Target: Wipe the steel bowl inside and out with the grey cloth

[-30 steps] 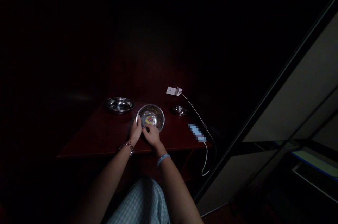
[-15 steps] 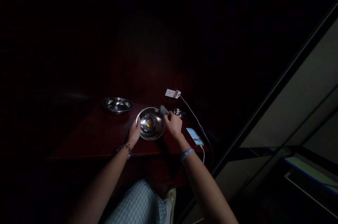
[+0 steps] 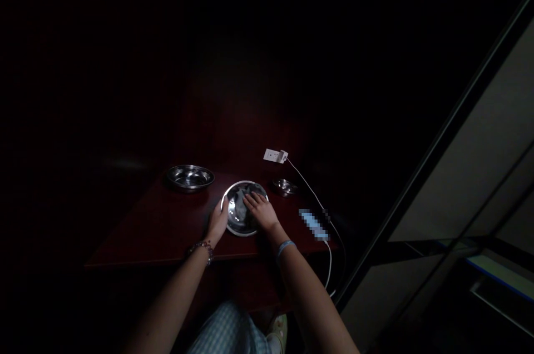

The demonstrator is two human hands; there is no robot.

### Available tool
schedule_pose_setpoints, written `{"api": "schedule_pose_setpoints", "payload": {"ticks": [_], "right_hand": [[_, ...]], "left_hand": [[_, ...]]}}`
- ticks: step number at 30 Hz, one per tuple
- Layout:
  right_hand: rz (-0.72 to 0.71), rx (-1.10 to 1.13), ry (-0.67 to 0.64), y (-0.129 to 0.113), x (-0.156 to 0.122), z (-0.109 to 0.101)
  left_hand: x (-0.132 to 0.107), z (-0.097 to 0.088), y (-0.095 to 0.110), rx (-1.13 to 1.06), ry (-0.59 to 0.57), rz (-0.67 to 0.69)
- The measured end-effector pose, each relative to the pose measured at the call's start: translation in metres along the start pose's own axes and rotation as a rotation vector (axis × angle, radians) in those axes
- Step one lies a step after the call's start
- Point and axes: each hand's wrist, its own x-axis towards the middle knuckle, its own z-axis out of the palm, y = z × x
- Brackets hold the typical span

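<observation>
Left hand: the left hand [image 3: 218, 220] is clamped on the near-left rim of the bowl [image 3: 238, 227], thumb over the edge, fingers curled round the outside and bracing it.
Right hand: the right hand [image 3: 261, 210] is down inside the bowl, fingers stretched out fairly flat and pressing on a grey cloth [image 3: 241, 202]. It isn't pinching anything.
Bowl: shiny metal, sitting on the dark red surface [image 3: 167, 226] close to its near edge, right between the two hands.
Cloth: bunched across the inside of the bowl under the right fingertips. The light is too low to say how it is folded.
Wrists: there's a beaded bracelet [image 3: 203, 245] on the left and a pale blue band [image 3: 285, 246] on the right.
Left side: a second metal bowl [image 3: 191, 177] stands well apart from the hands, further back.
Right side: a small metal dish [image 3: 284, 186] is just beyond the right hand.
Far right: a white power strip [image 3: 275, 154] lies at the back, with a white cable [image 3: 311, 194] running forward to a phone [image 3: 314, 224] near the corner.
Below: a checked garment [image 3: 227, 332] shows between the forearms.
</observation>
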Motion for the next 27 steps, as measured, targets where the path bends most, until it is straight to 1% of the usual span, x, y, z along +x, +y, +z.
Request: {"api": "schedule_pose_setpoints", "payload": {"ticks": [3,6,9,12,14,16,18,20,23,25,27], "right_hand": [[0.071,-0.056,-0.045,0.005,-0.010,-0.002],[0.161,-0.064,-0.095,-0.005,-0.021,-0.007],[0.322,-0.031,-0.112,-0.029,-0.031,-0.005],[0.526,0.103,-0.079,-0.059,-0.032,0.002],[0.571,0.220,-0.062,-0.076,-0.029,0.008],[0.546,0.303,-0.051,-0.086,-0.026,0.012],[0.443,0.336,-0.024,-0.090,-0.026,0.016],[0.333,0.296,0.006,-0.089,-0.028,0.018],[0.256,0.158,0.017,-0.083,-0.030,0.017],[0.218,0.099,0.030,-0.079,-0.030,0.014],[0.170,0.105,0.068,-0.076,-0.029,0.010]], "left_hand": [[-0.001,-0.001,0.001,0.025,-0.014,-0.021],[-0.003,-0.002,0.003,0.066,-0.012,-0.047],[-0.003,-0.002,0.004,0.078,0.006,-0.065],[-0.002,-0.002,0.003,0.086,0.056,-0.078],[-0.001,-0.002,0.001,0.072,0.077,-0.066],[0.000,-0.003,-0.001,0.058,0.095,-0.072],[0.001,-0.005,-0.003,0.058,0.109,-0.102],[0.000,-0.006,-0.004,0.067,0.106,-0.137],[-0.001,-0.006,-0.001,0.049,0.112,-0.152],[-0.002,-0.005,0.003,-0.013,0.135,-0.151],[-0.002,-0.005,0.009,-0.122,0.123,-0.167]]}}
